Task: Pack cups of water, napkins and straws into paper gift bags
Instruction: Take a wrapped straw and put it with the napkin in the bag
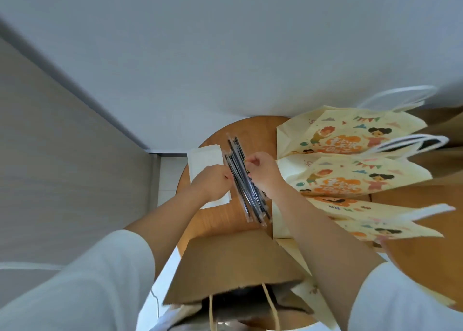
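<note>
Left hand (213,181) and right hand (264,174) are pinching the straw bundle (254,205) on the table (218,220), fingers curled. Napkins (204,159) are lying just left of it, gift bags (350,140) right. Packing seemingly barely starting.

The person wears a white top with short sleeves, left sleeve (87,280) and right sleeve (406,298). Forearms are bare down to the left hand (213,184) and right hand (263,172).

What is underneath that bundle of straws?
The wooden table shows under the straws. Whether the white napkins reach beneath them cannot be seen; the left hand covers that edge.
</note>
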`<move>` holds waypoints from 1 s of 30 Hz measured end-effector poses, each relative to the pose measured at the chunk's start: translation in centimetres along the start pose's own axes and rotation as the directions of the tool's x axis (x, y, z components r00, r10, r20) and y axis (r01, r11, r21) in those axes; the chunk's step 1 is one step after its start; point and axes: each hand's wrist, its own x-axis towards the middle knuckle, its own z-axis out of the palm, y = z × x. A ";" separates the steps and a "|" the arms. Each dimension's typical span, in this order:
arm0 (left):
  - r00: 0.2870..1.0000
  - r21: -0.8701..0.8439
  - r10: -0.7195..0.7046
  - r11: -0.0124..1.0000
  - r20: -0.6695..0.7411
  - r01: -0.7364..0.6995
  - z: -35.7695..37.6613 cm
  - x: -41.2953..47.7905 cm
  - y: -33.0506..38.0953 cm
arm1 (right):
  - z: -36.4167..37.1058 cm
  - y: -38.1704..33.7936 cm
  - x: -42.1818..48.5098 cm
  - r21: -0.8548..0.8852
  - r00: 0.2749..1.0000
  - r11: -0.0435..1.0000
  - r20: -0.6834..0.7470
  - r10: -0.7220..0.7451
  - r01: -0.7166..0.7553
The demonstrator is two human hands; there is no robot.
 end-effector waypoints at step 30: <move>0.864 0.191 0.159 0.979 -0.479 -0.074 8.1 -22.6 2.3 | -0.7 5.5 -26.5 -0.167 0.829 0.829 -0.090 -0.552 0.533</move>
